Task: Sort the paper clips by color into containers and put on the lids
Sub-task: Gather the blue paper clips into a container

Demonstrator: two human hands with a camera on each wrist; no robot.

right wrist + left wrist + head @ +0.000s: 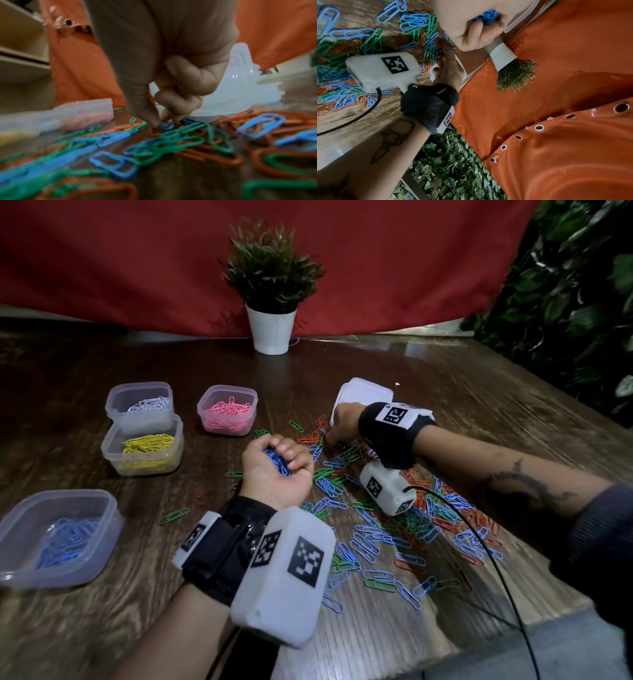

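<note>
The blue paper clips [368, 537] lie mixed in the pile on the table [445, 392], the right hand [342, 424] pinching one at its far edge, the left hand [277, 465] cupped round a bunch, nearer the blue container [102, 546] at left.

Lighting's pretty dim and warm overall, with a bit of glare shining off the far right of the desk [404, 350]. Head view bends hard at the edges, and the right wrist view is really soft, its nearest paper clips [113, 164] just blurry blobs.
</note>
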